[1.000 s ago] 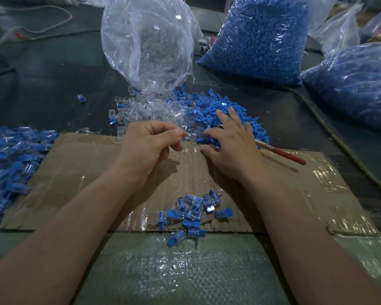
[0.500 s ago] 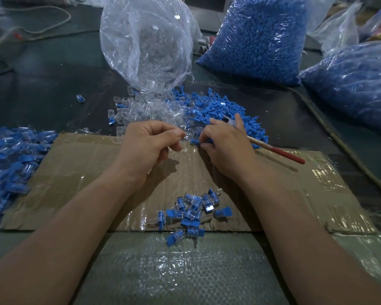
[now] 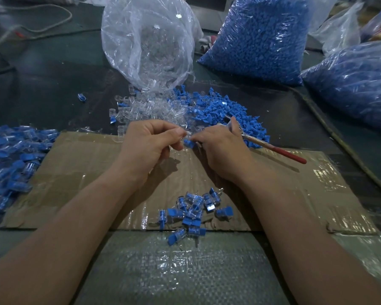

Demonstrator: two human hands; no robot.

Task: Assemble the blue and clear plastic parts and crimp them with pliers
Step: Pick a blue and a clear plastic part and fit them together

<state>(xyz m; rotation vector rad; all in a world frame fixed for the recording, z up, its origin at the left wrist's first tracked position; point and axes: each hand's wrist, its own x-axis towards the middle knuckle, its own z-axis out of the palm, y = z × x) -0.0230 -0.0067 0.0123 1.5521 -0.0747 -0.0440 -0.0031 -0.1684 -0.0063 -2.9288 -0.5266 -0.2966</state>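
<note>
Drawn back from the blue heap (image 3: 218, 111), the right hand (image 3: 222, 150) has come in to meet the left hand (image 3: 150, 146) over the far edge of the cardboard (image 3: 79, 172). At the far left lies a spread of joined pieces (image 3: 11, 155). The left hand's fingers are curled, thumb and forefinger pinching a clear part (image 3: 188, 134). Just beside it, a blue part (image 3: 189, 143) is pinched in the right hand's curled fingertips. That hand also grips the pliers (image 3: 279, 151), red handle sticking out rightward. A small pile (image 3: 194, 210) sits near, between the forearms. A clear bag (image 3: 147, 45) and blue bags (image 3: 260, 36) stand far back.
</note>
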